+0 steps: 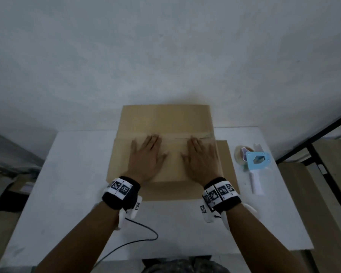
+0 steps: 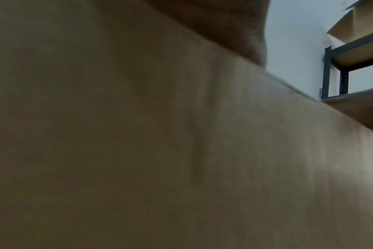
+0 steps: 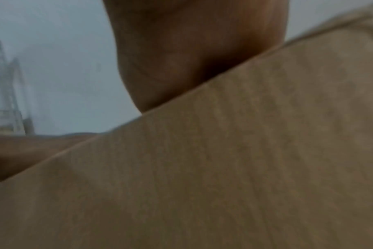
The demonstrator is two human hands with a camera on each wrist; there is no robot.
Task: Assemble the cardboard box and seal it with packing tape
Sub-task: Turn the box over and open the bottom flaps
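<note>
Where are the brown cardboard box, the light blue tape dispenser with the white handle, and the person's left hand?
brown cardboard box (image 1: 165, 119): head view, on its bare far flap.
light blue tape dispenser (image 1: 257, 159): head view, on its blue side plate.
left hand (image 1: 146, 158): head view, on the back of the hand.

Dim, bluish, even light; the head view is soft and bows at its edges. Both wrist views sit close against the cardboard box (image 3: 245, 168), blurred, perhaps by motion. The metal shelf (image 2: 339, 70) alone looks fairly sharp.
</note>
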